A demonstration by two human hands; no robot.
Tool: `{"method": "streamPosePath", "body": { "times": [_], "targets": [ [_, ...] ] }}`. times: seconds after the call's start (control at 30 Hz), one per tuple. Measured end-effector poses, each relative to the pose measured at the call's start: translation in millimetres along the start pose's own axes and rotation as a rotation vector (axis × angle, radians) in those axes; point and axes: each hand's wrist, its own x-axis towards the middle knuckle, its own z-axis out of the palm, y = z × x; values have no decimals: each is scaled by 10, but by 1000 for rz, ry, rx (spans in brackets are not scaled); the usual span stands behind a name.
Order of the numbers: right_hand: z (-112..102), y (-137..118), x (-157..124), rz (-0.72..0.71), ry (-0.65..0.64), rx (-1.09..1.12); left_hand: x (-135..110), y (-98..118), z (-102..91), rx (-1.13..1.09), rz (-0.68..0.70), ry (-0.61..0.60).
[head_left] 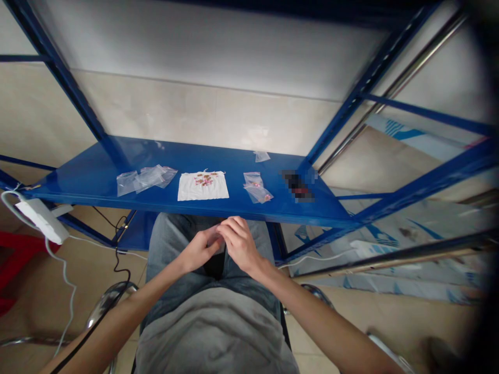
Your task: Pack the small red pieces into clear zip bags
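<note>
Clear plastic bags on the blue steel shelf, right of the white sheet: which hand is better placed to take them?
Right, likely. The right hand sits almost below the clear plastic bags, in front of the blue steel shelf; the left hand is further from them, and the hands touch.

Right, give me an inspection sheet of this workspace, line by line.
Surface: blue metal shelf, glossy, items lying on it.
Job's things: white printed sheet with a pink and brown pattern; clear bags with pink contents.
Clutter: heap of clear plastic bags; small clear bag; blurred object.
Hands: left hand and right hand meet above the lap; anything held cannot be seen.
Cables: white power strip with white cord; black cord.
Surroundings: tiled wall; chrome chair frame; red object.
</note>
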Motion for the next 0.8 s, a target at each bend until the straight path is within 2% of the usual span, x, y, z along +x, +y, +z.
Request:
{"method": "streamPosePath", "body": {
  "times": [0.1, 0.17, 0.3, 0.43, 0.53, 0.63, 0.8],
  "targets": [
    [25, 4, -15, -74, -17, 27, 10, 0, 7, 14, 4, 109],
    [44, 6, -16, -115, -22, 31, 24, 8, -22, 51, 21, 137],
    [60, -12, -1, -135, -7, 14, 37, 9, -105, 172, 73, 129],
    [18, -52, 18, -122, -15, 48, 27, -12, -124, 230, 74, 48],
    [-4, -77, 7, -148, -49, 54, 14, -8, -114, 341, 98, 71],
    [4, -94, -15, -215, -145, 24, -1, 22, -149, 602, 166, 97],
    [38, -113, -28, -262, -369, -56, -14, 75, -231, 920, 267, -15]
  ]
}}
